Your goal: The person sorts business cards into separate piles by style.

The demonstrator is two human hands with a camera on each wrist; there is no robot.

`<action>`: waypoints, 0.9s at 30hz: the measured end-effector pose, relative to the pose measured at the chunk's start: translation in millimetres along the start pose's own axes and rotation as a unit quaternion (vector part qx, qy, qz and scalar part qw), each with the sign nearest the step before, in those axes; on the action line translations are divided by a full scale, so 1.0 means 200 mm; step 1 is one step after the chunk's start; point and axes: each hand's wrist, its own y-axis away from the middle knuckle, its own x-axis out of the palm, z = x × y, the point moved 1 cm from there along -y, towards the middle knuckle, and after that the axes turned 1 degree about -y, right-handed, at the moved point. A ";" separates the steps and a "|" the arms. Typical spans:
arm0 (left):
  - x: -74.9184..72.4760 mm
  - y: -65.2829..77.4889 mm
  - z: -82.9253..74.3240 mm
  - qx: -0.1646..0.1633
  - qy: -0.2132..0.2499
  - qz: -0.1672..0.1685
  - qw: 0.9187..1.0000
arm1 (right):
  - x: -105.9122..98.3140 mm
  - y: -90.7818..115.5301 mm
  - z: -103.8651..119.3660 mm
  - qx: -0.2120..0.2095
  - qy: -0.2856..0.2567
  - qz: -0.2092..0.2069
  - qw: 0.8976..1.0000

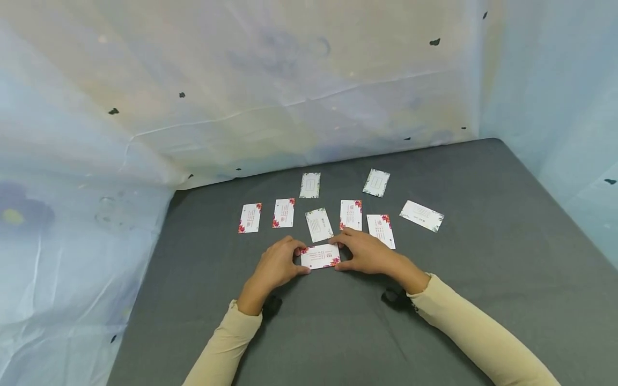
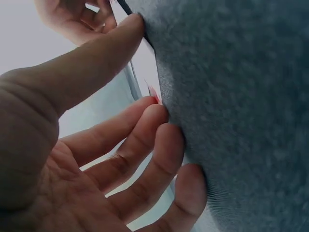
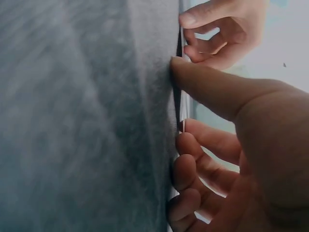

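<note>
Both hands hold one white business card [image 1: 320, 256] with red flowers at its corners, lying lengthwise close to the grey cloth. The left hand [image 1: 279, 262] grips its left end, thumb at the near edge and fingertips at the far corner. At the right end, the right hand [image 1: 367, 253] grips the card the same way. In the left wrist view the card [image 2: 147, 67] shows edge-on between thumb and index finger. Just beyond it lies a white card with green-leaf corners [image 1: 318, 225]. A red-flowered card [image 1: 381, 230] lies partly behind the right hand.
Further red-flowered cards lie at the left [image 1: 250, 218], beside it [image 1: 283, 213], and beyond the right hand [image 1: 351, 215]. Leaf-cornered cards lie at the back [image 1: 310, 185] and right [image 1: 421, 215]. Patterned fabric [image 1: 299, 80] hangs behind the grey-covered table [image 1: 483, 225].
</note>
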 end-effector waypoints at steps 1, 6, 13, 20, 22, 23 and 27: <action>0.00 0.00 0.00 0.000 0.002 0.003 1.000 | 0.00 0.00 0.00 0.004 -0.002 0.003 1.000; 0.02 -0.03 0.00 0.011 0.020 0.007 1.000 | 0.00 0.01 -0.02 0.018 -0.001 0.008 1.000; 0.02 -0.03 0.00 0.020 0.031 0.009 0.999 | -0.01 0.01 -0.03 0.024 -0.010 0.018 1.000; 0.01 -0.02 0.02 0.020 0.036 0.001 0.999 | -0.01 0.01 0.00 0.007 -0.009 0.004 1.000; 0.01 -0.02 0.02 0.020 0.035 0.001 0.999 | -0.01 0.01 0.00 0.006 -0.008 0.005 1.000; 0.01 -0.02 0.02 0.020 0.034 0.000 0.999 | -0.01 0.01 0.00 0.005 -0.007 0.005 1.000; 0.00 -0.01 0.03 0.012 0.031 -0.002 0.999 | -0.02 0.00 0.01 -0.006 -0.006 0.004 1.000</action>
